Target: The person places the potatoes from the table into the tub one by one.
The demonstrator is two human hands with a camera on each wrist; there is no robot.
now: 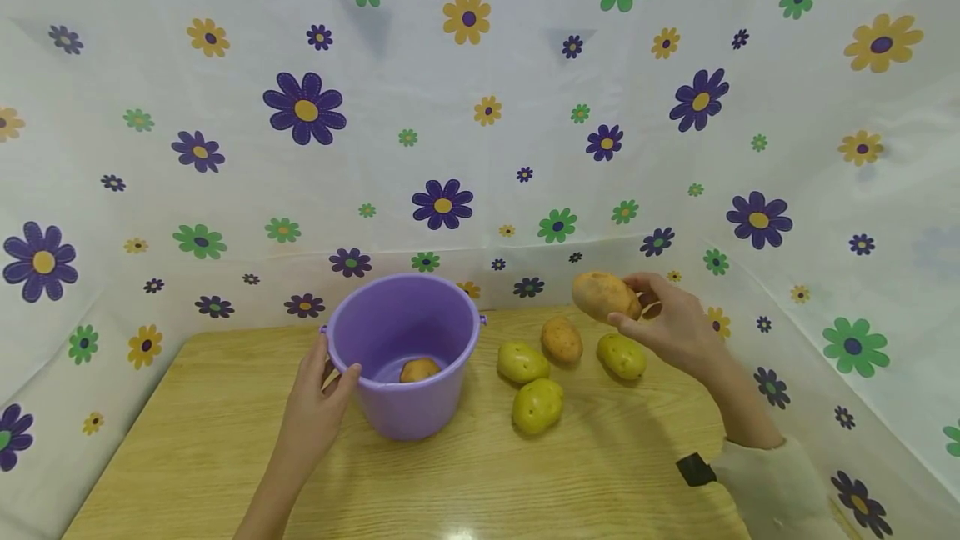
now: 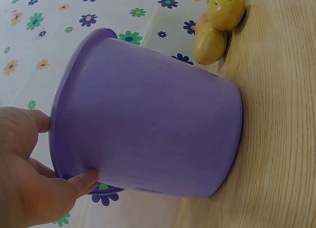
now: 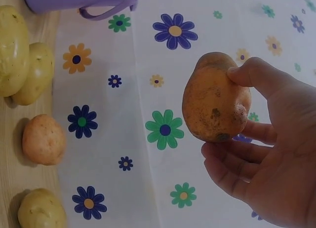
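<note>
My left hand (image 1: 313,407) grips the rim of a purple bucket (image 1: 408,415) at its near left side, thumb and fingers on the edge. The bucket stands upright on the table, and a brown potato (image 1: 420,369) lies inside at the bottom. In the air on the right, my right hand (image 1: 678,327) holds another brown potato (image 3: 216,97) between thumb and fingertips. Below it on the table lie a brown potato (image 1: 562,340) and three yellow-green potatoes, one to the right (image 1: 622,356), one to the left (image 1: 522,362) and one nearer (image 1: 537,406).
The wooden table (image 1: 525,490) reaches back to a white flowered cloth (image 1: 480,123), which also hangs along both sides. A purple handle (image 3: 111,11) hangs down at the bucket's far side. A dark band (image 1: 696,469) shows at the right sleeve (image 1: 776,486).
</note>
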